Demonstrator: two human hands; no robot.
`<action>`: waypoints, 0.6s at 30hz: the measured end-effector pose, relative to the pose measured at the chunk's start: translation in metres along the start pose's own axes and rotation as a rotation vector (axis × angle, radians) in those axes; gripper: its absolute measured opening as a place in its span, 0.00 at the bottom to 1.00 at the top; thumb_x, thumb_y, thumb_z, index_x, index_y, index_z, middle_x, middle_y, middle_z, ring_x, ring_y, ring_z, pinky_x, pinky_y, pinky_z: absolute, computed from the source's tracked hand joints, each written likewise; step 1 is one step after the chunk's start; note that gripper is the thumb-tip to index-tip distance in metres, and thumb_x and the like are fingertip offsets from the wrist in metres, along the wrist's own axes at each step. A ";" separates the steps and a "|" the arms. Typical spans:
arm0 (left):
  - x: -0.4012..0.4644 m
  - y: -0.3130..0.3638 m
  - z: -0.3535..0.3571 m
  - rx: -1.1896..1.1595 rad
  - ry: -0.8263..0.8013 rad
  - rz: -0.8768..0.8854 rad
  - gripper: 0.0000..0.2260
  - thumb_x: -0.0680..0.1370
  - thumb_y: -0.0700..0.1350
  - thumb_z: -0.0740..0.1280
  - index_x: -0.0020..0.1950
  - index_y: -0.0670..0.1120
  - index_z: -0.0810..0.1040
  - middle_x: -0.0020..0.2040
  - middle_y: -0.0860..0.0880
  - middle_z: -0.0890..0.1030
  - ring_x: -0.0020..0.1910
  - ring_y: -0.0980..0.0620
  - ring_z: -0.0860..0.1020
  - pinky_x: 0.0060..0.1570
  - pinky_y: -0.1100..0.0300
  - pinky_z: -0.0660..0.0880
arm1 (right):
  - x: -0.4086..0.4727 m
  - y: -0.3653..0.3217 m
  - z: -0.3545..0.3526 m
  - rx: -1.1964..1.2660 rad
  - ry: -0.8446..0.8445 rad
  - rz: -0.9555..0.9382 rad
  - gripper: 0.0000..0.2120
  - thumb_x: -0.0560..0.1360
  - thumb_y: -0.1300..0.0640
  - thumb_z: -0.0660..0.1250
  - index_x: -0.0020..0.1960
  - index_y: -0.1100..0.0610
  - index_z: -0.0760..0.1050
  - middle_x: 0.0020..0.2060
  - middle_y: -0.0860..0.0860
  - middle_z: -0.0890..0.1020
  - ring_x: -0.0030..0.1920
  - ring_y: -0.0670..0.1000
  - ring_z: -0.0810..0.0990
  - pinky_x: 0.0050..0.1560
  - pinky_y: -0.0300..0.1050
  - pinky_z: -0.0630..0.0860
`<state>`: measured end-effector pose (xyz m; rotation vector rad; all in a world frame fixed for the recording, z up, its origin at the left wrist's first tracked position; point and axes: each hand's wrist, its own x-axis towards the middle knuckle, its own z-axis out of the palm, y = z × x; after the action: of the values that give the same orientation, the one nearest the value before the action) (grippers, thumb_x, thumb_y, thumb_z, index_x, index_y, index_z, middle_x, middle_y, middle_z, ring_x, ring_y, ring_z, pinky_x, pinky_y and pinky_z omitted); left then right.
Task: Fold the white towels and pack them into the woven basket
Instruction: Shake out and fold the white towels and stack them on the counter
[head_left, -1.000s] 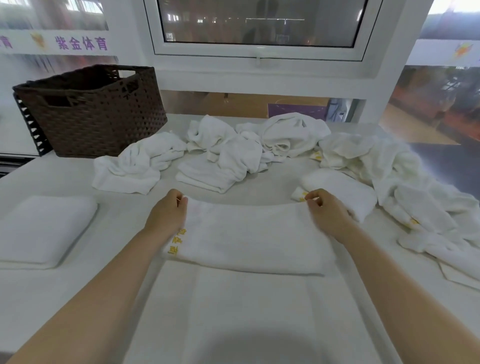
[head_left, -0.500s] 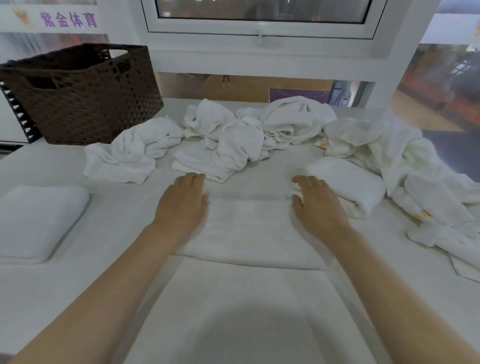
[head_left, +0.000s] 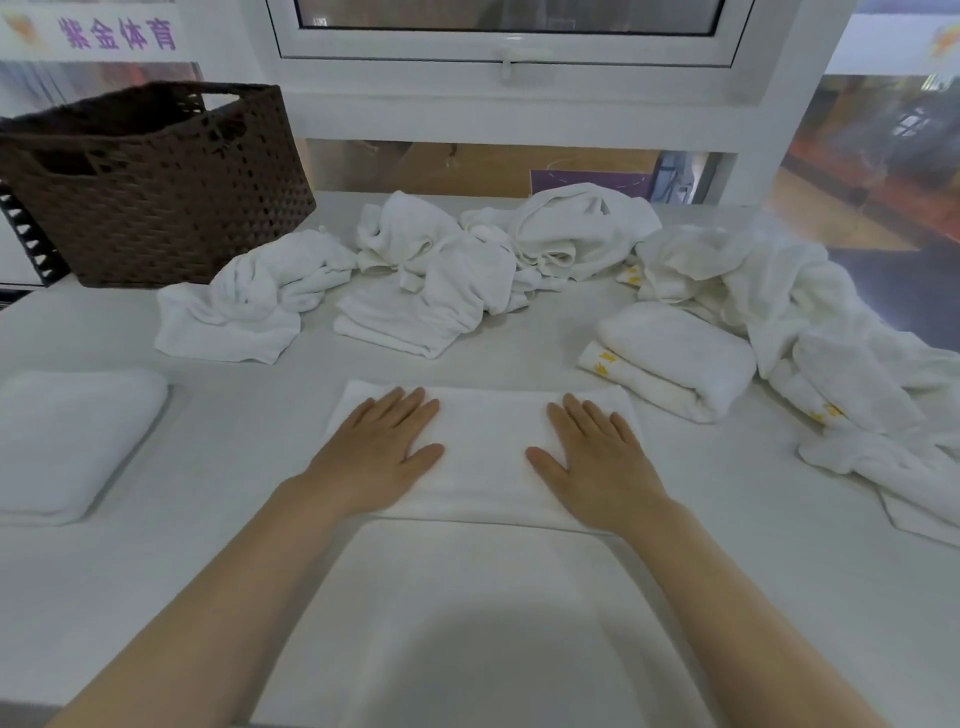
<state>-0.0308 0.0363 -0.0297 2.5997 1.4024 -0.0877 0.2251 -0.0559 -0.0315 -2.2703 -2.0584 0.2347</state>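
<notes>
Towel in hand (head_left: 483, 441): lying flat on the table (head_left: 727, 545) straight ahead, doubled over at its far end, the single layer running back toward the body.
Look: plain white, thick-piled, fold edge sitting straight, corners looking squared.
Risk: sliding palms outward likely dragging the top layer askew, terry gripping skin; lifting off too quickly possibly letting the springy pile pop the fold open; crooked base probably spoiling the next fold.
Hands: left hand (head_left: 376, 457) and right hand (head_left: 597, 462) lying open, palms down, fingers spread, pressing on the folded part, well apart, gripping nothing.
Folded towels: one flat pad (head_left: 67, 441) resting at the left, one thick bundle (head_left: 675, 358) just beyond the right hand.
Crumpled towels (head_left: 467, 270): heaping across the back and right of the table, waiting unfolded.
Woven basket (head_left: 156, 187): standing at the far left corner, dark brown, contents impossible to tell.
</notes>
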 end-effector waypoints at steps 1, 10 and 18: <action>-0.003 -0.007 -0.002 -0.009 -0.016 -0.029 0.29 0.82 0.62 0.47 0.80 0.57 0.43 0.80 0.59 0.41 0.78 0.57 0.40 0.77 0.57 0.40 | -0.004 0.008 -0.001 0.016 -0.007 0.030 0.34 0.80 0.35 0.45 0.80 0.51 0.46 0.80 0.49 0.45 0.79 0.51 0.44 0.78 0.50 0.42; -0.017 -0.027 -0.001 -0.156 -0.004 -0.101 0.28 0.82 0.62 0.49 0.80 0.58 0.44 0.80 0.59 0.40 0.78 0.57 0.40 0.77 0.56 0.44 | -0.016 0.025 0.001 0.153 0.031 0.090 0.34 0.80 0.36 0.48 0.80 0.51 0.47 0.80 0.47 0.46 0.79 0.47 0.44 0.78 0.47 0.43; -0.055 -0.024 0.000 -0.917 0.179 -0.153 0.20 0.83 0.50 0.59 0.75 0.60 0.64 0.76 0.64 0.59 0.77 0.63 0.53 0.77 0.57 0.50 | -0.042 0.042 -0.011 0.491 0.408 0.355 0.17 0.77 0.47 0.64 0.61 0.55 0.73 0.55 0.53 0.78 0.58 0.55 0.75 0.56 0.48 0.70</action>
<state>-0.0809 0.0041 -0.0254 1.7644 1.2648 0.6272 0.2639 -0.1015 -0.0241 -2.1269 -1.2350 0.2371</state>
